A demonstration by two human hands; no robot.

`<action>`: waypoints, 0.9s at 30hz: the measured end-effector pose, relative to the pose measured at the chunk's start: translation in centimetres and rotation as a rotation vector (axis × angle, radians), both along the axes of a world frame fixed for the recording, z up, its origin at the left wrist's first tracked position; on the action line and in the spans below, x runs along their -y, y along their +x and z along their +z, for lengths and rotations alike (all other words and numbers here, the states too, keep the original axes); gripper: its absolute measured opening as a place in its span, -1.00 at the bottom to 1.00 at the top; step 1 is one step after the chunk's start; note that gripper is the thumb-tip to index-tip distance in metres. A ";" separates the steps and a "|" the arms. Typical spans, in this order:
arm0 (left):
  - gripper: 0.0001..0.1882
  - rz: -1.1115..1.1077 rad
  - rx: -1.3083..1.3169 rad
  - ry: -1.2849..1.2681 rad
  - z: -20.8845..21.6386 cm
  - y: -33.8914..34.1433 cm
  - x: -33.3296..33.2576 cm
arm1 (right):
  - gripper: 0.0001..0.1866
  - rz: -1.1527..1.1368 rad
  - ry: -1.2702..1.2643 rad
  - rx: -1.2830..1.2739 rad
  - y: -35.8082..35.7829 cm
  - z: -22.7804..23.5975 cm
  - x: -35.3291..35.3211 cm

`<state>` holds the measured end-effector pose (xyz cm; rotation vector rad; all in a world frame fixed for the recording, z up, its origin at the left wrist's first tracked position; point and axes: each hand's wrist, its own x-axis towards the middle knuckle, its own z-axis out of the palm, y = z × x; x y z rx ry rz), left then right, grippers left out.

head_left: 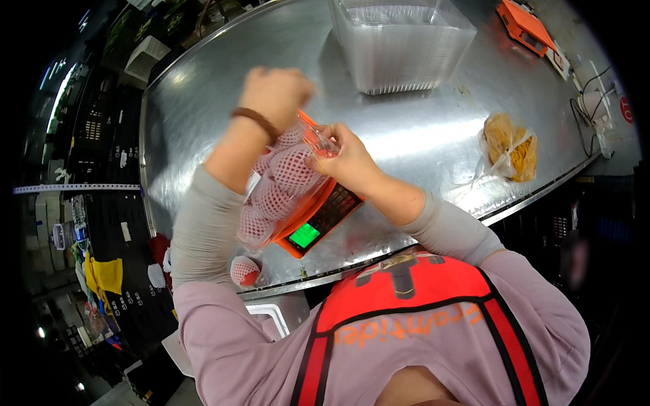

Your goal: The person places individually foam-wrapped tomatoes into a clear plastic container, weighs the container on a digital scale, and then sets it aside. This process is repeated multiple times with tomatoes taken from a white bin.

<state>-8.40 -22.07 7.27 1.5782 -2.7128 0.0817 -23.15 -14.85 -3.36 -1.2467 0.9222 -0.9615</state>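
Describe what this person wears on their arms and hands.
Both forearms are covered by snug grey sleeves that end at the wrists, coming out from under looser pale pink-lilac sleeves at the upper arms. The left hand is bare, with a thin brown band around its wrist. The right hand is bare too, with no glove, ring or watch visible.

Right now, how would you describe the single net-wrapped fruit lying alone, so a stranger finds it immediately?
Start at the steel table and find the orange scale near its front edge. Left of the scale, at the very front edge, lies one red fruit in white foam netting. Unlike the netted fruits both hands are working on above the scale, it lies alone, touched by no hand.
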 end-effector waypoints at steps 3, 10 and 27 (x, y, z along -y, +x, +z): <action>-0.87 0.178 -0.196 -0.053 1.0 8.2 3.2 | -0.63 0.079 -0.022 0.159 -1.1 1.9 0.4; -0.69 0.423 -0.441 1.061 -5.8 14.6 -2.4 | -0.65 0.037 -0.002 0.353 -2.7 2.3 1.8; -0.09 0.276 -2.146 1.105 -11.6 -12.8 -19.5 | -0.73 -0.161 -0.180 -0.019 -23.4 -2.8 -6.5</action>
